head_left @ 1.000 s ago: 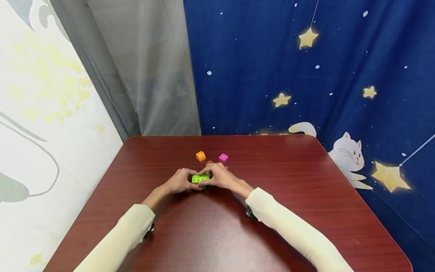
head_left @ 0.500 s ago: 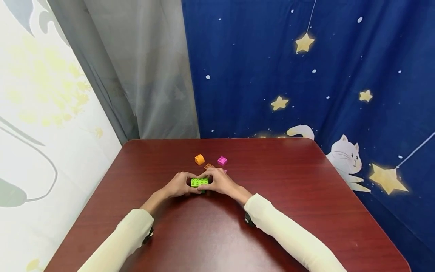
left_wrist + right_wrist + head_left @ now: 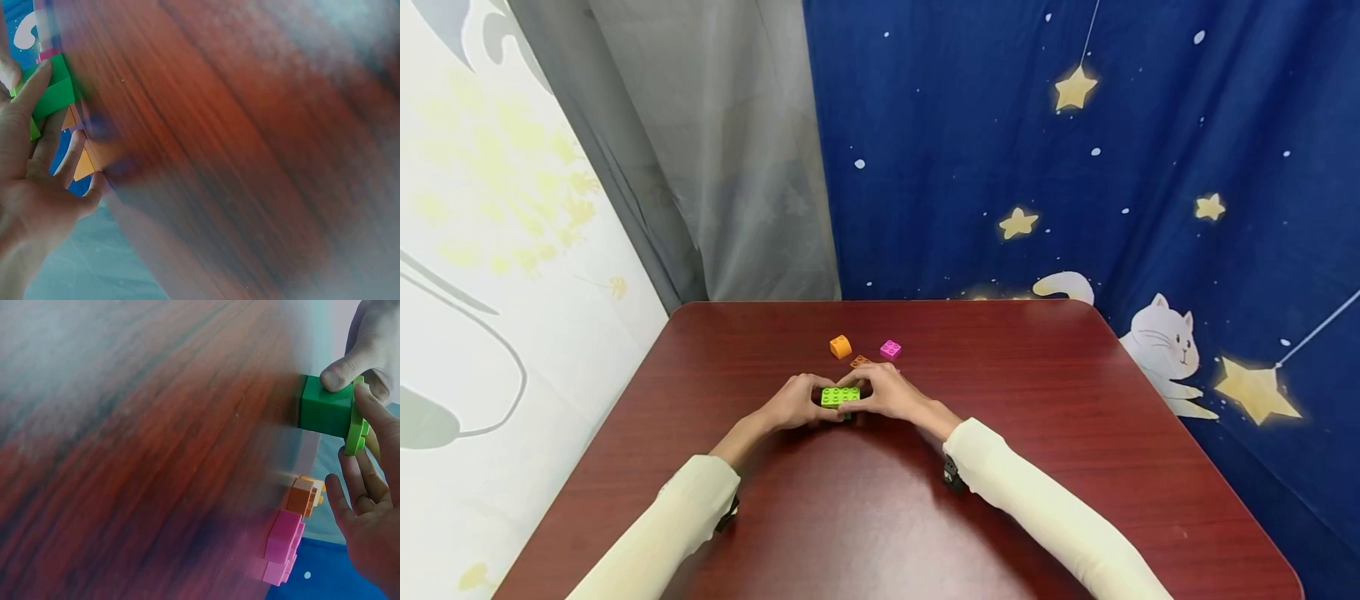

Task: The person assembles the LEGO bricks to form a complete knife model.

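A light green studded brick (image 3: 840,396) sits on a dark green block (image 3: 325,407), between both hands near the middle of the table. My left hand (image 3: 793,402) pinches them from the left; in the right wrist view its thumb presses the dark green block. From the right, my right hand (image 3: 887,390) pinches the light green brick, with its thumb along the near side. The remaining right fingers spread loosely below the brick in the right wrist view. Fingers hide part of the seam where the two green pieces meet.
Beyond the hands on the dark red table (image 3: 1000,392) lie a yellow-orange curved brick (image 3: 840,347), a brown-orange brick (image 3: 861,362) and a pink brick (image 3: 891,348). Another pink brick (image 3: 276,572) is mostly behind the right hand in the head view. Curtains hang behind the table.
Both hands keep hold of the green bricks in nearly the same spot. The light green brick has turned slightly, its long side now more level in the head view.
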`<action>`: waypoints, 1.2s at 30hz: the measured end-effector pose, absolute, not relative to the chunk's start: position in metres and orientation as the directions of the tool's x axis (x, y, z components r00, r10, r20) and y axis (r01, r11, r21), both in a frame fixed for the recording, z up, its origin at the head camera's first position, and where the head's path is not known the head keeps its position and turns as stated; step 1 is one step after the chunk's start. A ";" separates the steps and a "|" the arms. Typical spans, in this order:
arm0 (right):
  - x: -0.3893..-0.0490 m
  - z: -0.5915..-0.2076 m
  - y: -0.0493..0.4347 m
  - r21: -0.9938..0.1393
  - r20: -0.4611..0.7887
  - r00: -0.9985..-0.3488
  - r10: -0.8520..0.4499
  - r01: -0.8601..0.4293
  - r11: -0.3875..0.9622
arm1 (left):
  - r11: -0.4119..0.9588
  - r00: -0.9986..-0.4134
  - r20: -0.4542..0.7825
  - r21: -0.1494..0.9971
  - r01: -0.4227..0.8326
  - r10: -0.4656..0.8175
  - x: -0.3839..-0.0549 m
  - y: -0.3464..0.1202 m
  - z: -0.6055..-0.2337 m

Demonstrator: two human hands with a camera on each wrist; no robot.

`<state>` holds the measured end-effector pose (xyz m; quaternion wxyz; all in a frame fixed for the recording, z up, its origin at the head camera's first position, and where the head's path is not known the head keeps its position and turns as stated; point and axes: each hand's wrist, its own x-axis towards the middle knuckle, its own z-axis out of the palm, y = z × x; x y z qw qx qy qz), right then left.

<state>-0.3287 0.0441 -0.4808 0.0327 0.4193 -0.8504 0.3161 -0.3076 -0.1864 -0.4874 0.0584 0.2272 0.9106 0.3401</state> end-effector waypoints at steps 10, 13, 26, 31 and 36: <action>-0.338 -0.476 0.074 -0.558 0.296 -0.709 -0.640 -0.672 0.487 | 0.670 -0.898 0.041 0.651 0.356 0.438 -0.305 -0.186 -0.488; -0.346 -0.477 0.086 -0.571 0.305 -0.735 -0.606 -0.650 0.501 | 0.671 -0.895 0.051 0.643 0.368 0.442 -0.303 -0.186 -0.488; -0.364 -0.495 0.114 -0.581 0.249 -0.826 -0.506 -0.545 0.604 | 0.652 -0.888 0.059 0.657 0.379 0.456 -0.301 -0.186 -0.487; -0.366 -0.500 0.114 -0.580 0.232 -0.831 -0.506 -0.535 0.614 | 0.638 -0.885 0.097 0.657 0.401 0.456 -0.301 -0.184 -0.483; -0.368 -0.501 0.109 -0.582 0.231 -0.822 -0.520 -0.545 0.603 | 0.641 -0.885 0.114 0.649 0.411 0.452 -0.300 -0.184 -0.481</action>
